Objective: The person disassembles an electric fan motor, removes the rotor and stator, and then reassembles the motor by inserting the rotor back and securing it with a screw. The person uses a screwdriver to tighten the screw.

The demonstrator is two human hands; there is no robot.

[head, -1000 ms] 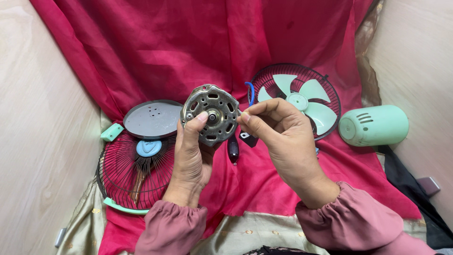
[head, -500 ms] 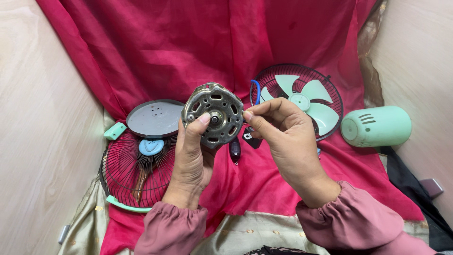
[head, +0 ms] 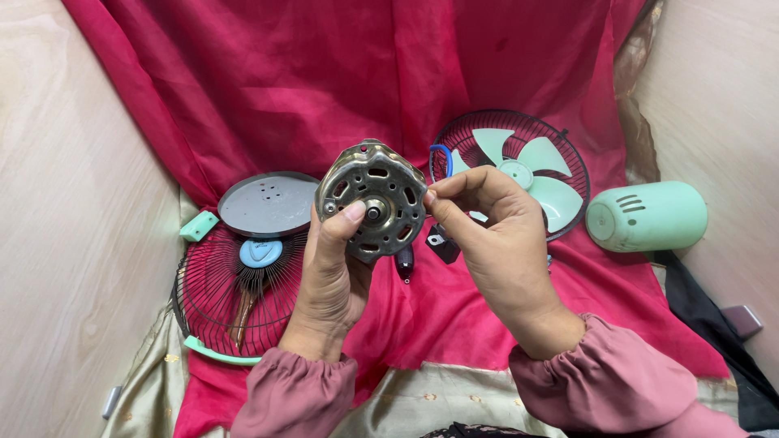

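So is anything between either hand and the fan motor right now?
Nothing visible: the left hand grips the fan motor directly, thumb on its face, and the right hand pinches at its right edge.

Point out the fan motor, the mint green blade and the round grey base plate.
fan motor [head: 375, 199], head view, its vented metal face.
mint green blade [head: 517, 173], head view, its hub.
round grey base plate [head: 268, 204], head view, its flat top.
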